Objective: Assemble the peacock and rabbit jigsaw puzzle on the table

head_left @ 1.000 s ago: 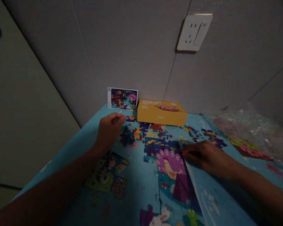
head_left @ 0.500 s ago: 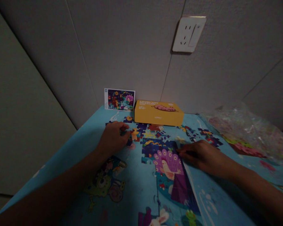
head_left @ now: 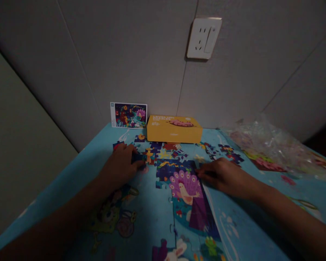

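Observation:
A partly joined jigsaw puzzle (head_left: 184,197) with a pink peacock lies on the blue cloth. My right hand (head_left: 220,175) is at its upper right edge, thumb and fingers closed together there. On the far left, my left hand (head_left: 121,163) is low over loose pieces, its thumb and fingers apart. A dark puzzle piece (head_left: 137,157) shows in the gap between them, and I see no grip on it. Beyond the joined part lie loose puzzle pieces (head_left: 170,148), with more puzzle pieces (head_left: 232,154) to the right.
A yellow puzzle box (head_left: 174,132) stands against the wall. Left of it leans a picture card (head_left: 130,115) of the full scene. Crumpled clear plastic (head_left: 274,143) covers the table's right side. A wall socket (head_left: 204,38) is above. Cartoon figures are printed on the tablecloth (head_left: 149,217).
The view has turned slightly right. My left thumb and fingers have spread wider, with the hand a little lower. My right hand stays at the puzzle's edge.

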Demonstrator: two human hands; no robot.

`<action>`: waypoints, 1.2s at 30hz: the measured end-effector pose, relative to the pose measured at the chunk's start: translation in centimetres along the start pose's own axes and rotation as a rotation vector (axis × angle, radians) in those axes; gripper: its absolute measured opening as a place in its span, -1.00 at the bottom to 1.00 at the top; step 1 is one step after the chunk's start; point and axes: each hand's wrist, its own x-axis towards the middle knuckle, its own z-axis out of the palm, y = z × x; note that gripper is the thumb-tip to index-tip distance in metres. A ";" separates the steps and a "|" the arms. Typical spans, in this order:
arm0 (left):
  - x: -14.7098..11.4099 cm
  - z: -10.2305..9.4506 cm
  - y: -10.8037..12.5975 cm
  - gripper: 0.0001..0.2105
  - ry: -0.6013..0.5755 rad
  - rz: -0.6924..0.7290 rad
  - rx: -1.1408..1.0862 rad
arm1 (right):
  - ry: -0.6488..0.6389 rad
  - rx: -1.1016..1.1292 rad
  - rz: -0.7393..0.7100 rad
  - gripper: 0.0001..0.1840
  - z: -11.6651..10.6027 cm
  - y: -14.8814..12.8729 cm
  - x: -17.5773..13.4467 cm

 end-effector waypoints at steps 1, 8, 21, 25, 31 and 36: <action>0.0 -0.2 0.4 -0.80 -0.002 0.002 -0.100 | 0.002 -0.008 0.003 -0.75 -0.1 -0.1 0.0; -0.7 0.4 2.2 -0.74 -0.221 0.005 -0.932 | 0.044 -0.050 -0.035 -0.77 0.0 -0.4 -0.1; -2.9 1.8 3.7 -0.64 -0.620 0.098 -1.247 | 0.365 0.037 -0.421 -0.54 1.3 -5.0 -1.6; -3.0 2.2 3.9 -0.70 -0.665 0.093 -1.198 | 0.295 0.034 -0.448 -0.50 2.3 -5.6 -1.6; -3.1 2.3 3.6 -0.66 -0.704 0.111 -1.223 | 0.266 0.158 -0.372 -0.45 2.9 -5.1 -1.0; -2.9 2.1 3.4 -0.69 -0.679 0.115 -1.245 | 0.263 0.198 -0.341 -0.42 2.9 -5.0 -0.9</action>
